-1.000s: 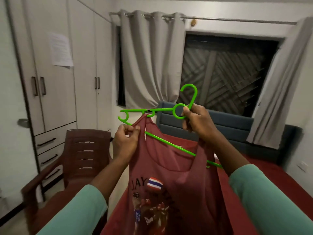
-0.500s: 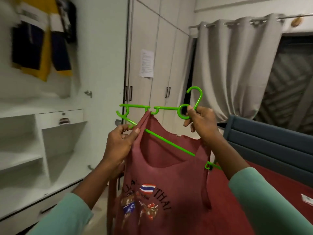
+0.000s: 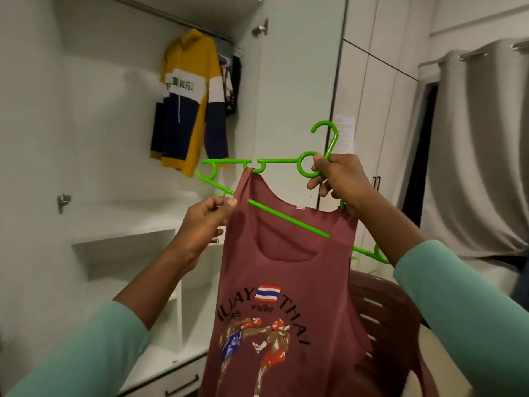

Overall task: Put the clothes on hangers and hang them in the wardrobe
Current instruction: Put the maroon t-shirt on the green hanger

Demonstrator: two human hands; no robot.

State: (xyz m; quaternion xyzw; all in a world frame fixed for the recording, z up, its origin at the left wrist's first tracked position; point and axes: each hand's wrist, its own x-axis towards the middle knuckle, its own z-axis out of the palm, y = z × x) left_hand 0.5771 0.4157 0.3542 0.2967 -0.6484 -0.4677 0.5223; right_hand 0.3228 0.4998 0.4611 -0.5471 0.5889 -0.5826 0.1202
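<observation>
A maroon tank top (image 3: 286,282) with a Muay Thai print hangs on a bright green plastic hanger (image 3: 274,161). My right hand (image 3: 337,179) grips the hanger at the ring below its hook. My left hand (image 3: 206,222) pinches the top's left edge just under its strap, which sits in a notch of the hanger's top bar. The top's right strap is hidden behind my right wrist. In front of me the white wardrobe (image 3: 120,219) stands open, with a rail (image 3: 171,18) near its top.
A yellow, white and navy jacket (image 3: 189,104) and darker clothes (image 3: 232,84) hang from the rail at its right end. White shelves and a drawer (image 3: 177,382) fill the lower wardrobe. A brown plastic chair (image 3: 383,316) stands under the top. Closed wardrobe doors and a grey curtain (image 3: 481,144) lie right.
My view has swung left from the window and bed to the open wardrobe. Both hands keep their hold, and the hanger with the top now faces the wardrobe interior.
</observation>
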